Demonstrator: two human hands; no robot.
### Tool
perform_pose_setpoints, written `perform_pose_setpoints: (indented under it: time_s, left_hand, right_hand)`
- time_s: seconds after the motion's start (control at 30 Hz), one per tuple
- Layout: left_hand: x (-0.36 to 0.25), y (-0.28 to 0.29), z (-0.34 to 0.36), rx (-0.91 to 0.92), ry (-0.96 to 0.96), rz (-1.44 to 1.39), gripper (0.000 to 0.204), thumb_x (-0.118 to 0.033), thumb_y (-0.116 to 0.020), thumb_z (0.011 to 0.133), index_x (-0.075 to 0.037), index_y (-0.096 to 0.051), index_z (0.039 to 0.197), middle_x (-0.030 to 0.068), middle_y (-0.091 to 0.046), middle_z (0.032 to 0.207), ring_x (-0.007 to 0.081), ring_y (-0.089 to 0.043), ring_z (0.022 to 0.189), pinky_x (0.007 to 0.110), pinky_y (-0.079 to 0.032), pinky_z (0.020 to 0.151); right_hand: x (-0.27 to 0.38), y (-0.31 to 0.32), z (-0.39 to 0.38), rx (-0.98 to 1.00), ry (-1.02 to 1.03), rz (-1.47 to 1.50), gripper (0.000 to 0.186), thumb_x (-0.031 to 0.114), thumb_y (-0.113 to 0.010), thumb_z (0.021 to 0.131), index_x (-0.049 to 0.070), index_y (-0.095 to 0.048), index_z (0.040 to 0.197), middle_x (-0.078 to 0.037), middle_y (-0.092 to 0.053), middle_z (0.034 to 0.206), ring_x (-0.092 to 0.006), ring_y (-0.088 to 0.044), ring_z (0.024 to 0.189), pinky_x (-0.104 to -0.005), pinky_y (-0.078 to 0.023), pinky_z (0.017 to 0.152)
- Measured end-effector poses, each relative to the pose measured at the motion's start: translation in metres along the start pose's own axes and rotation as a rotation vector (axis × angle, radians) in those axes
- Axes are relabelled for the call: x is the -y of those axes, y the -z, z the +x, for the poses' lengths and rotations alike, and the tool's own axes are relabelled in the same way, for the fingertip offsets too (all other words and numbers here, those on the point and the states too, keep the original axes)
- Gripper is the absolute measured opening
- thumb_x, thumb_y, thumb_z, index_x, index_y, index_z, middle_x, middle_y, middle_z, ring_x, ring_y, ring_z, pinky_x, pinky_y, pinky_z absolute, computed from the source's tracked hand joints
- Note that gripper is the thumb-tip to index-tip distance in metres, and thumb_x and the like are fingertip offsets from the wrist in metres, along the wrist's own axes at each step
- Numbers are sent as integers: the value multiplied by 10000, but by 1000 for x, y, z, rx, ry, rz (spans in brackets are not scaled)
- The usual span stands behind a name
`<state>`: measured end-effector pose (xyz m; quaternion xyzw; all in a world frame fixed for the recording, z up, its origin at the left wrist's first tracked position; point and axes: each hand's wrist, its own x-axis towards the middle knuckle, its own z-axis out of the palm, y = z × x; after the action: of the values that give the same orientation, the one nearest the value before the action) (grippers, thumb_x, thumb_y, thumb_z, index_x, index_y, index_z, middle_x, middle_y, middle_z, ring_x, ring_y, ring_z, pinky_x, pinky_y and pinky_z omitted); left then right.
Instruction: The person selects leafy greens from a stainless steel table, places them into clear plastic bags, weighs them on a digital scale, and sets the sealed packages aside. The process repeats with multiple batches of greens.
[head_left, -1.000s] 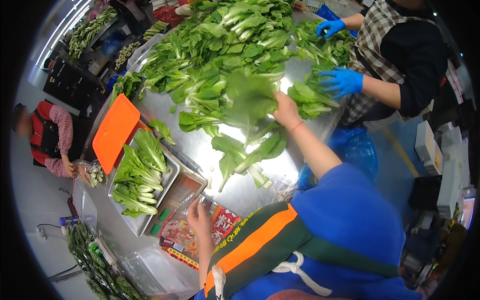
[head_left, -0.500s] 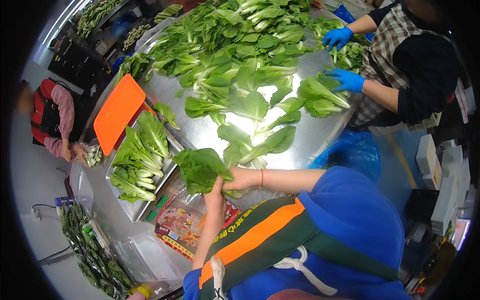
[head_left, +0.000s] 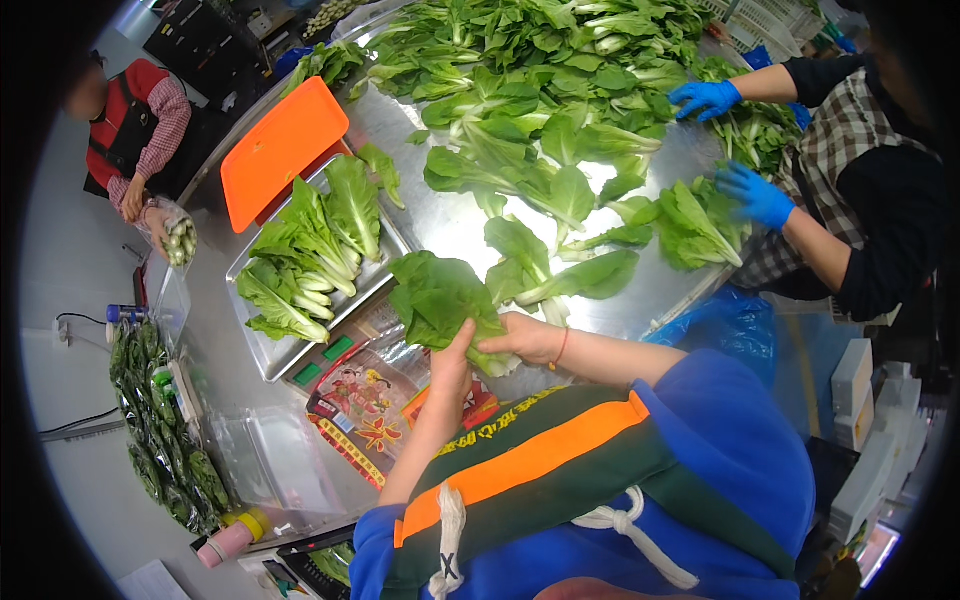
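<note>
Has at far left dark leafy greens (head_left: 165, 430) packed in clear plastic, with a pink bottle (head_left: 225, 545), yellow-capped, lying near their lower end. Faces, above these, a co-worker (head_left: 160, 120) in a red top, holding a clear bag (head_left: 180, 240) of pale-stemmed vegetables. Has further right an orange board (head_left: 285, 150) just beyond a metal tray (head_left: 275, 375), loaded with light green heads (head_left: 300, 240) side by side, stems toward the lower right. Reaches past a red printed packet (head_left: 360, 400), partly covered by the left forearm.

Closes the left hand (head_left: 452, 365) around the lower part of a leafy green bunch (head_left: 440, 300), thumb pressed to the leaves. Grips the same bunch near its pale stem with the right hand (head_left: 530, 340), fingers curled. Holds it between the tray and loose greens (head_left: 570, 280) spread on a metal table (head_left: 625, 315), with a large pile (head_left: 560, 80) heaped beyond.

Has at right crumpled blue plastic (head_left: 735, 335) beside the table's edge, and above it a second co-worker (head_left: 850, 160) in blue gloves (head_left: 755, 195), the nearer one blurred. Has at far right stacked white boxes (head_left: 850, 390).
</note>
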<state>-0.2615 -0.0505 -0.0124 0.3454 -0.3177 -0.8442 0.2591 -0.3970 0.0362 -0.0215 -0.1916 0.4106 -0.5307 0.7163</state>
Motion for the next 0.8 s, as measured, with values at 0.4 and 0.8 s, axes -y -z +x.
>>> perform_pose_setpoints:
  time_s: [0.4,0.8]
  left_hand:
    - [-18,37,-13,-111,-40,622,370,-120,-647,886,-4,-570,1229,65,-640,1005,111,-600,851,249,-508,747]
    - [-19,94,-40,-254,-843,1581,93,-35,-638,792,-66,-647,879,88,-590,748,265,-596,664,368,-474,586]
  right_hand:
    - [23,26,9,-401,247,218,409,98,-644,878,-22,-517,1248,-104,-611,1168,-207,-584,1055,-346,-476,906]
    - [26,37,11,-356,106,409,520,206,-684,873,-14,-467,1291,-120,-588,1194,-242,-606,1034,-406,-521,843]
